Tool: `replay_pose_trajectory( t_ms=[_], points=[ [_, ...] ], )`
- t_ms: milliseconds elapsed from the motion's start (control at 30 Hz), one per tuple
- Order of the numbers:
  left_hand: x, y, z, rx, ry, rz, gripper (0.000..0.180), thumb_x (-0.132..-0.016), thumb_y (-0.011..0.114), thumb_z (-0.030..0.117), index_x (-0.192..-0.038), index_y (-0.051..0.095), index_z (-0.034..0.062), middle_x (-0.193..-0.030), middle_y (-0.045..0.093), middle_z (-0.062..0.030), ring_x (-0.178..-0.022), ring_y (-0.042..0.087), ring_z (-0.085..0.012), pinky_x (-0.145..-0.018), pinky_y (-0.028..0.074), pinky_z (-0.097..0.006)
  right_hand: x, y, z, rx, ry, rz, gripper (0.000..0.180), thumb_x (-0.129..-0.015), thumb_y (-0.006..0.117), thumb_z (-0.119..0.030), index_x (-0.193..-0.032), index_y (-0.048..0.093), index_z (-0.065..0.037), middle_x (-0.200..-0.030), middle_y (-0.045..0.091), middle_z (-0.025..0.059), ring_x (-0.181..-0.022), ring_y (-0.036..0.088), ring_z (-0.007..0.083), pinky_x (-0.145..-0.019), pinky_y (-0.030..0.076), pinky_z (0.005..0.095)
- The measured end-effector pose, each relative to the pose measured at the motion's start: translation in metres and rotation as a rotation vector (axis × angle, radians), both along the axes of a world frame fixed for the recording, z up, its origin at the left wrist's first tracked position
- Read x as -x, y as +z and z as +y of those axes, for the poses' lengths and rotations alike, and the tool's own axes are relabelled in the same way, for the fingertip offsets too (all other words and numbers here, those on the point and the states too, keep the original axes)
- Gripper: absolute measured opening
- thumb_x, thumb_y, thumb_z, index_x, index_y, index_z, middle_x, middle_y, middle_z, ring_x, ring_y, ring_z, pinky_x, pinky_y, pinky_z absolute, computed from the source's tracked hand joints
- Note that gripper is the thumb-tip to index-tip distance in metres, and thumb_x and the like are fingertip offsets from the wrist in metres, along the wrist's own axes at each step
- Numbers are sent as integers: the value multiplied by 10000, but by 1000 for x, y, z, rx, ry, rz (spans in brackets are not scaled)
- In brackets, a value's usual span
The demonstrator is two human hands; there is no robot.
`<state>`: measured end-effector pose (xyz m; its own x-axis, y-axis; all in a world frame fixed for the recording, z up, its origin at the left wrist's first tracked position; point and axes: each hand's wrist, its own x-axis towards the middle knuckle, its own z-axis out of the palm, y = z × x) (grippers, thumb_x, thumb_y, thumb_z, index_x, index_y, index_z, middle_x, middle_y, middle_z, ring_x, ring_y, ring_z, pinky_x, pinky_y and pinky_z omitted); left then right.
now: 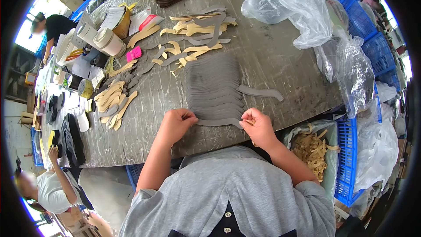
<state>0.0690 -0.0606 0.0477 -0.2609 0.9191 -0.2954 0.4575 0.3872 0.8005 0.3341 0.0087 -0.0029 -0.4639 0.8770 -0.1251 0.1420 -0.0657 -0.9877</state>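
A curved grey strip stretches between my two hands at the near end of a row of overlapping grey strips. Its left end is pinched by my left hand, thumb against fingers. At the other end my right hand pinches the strip's tip, and a bit of tan material shows by its fingers. One loose grey strip lies to the right of the row, touching its edge. Beyond the row, tan and grey strips lie in a loose heap.
On the left are piled tan pieces, a pink bundle and white containers. Clear plastic bags lie far right. A bin of tan scraps and a blue crate stand right of me. Two people are at left.
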Motion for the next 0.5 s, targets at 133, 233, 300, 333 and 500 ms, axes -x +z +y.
replay_pose_trajectory(
  t_ms=[133,233,300,333,500],
  points=[
    [2,-6,1,25,-12,22,142,-785,727,100,-849,708,-25,-673,643,-50,-624,542,-94,-589,447,-281,3,6,-2,-78,-21,-75,106,-850,653,19,-900,561,0,-730,573,5,-692,518,53,-614,448,238],
    [3,-10,3,39,-14,18,143,-782,729,100,-852,710,-24,-686,654,-58,-632,548,-98,-598,453,-285,3,3,-2,-109,-27,-94,106,-844,649,24,-900,562,3,-714,581,22,-671,527,64,-599,450,246],
    [3,-12,3,43,-14,23,142,-782,730,97,-851,709,-25,-686,652,-59,-635,548,-98,-599,453,-286,3,3,-2,-132,-26,-113,108,-841,649,23,-903,563,7,-714,592,43,-662,533,73,-595,452,253],
    [4,-14,3,49,-20,29,155,-782,731,115,-863,713,-16,-699,662,-80,-640,572,-121,-609,465,-297,3,4,-3,-152,-25,-132,109,-840,649,22,-907,564,9,-718,598,55,-660,537,77,-595,453,258],
    [6,-20,4,59,-21,32,180,-782,731,150,-883,719,3,-733,687,-124,-659,631,-177,-638,496,-322,5,1,-3,-313,-15,-199,115,-828,657,-3,-912,579,-4,-758,601,100,-658,595,171,-586,480,313]
  ],
)
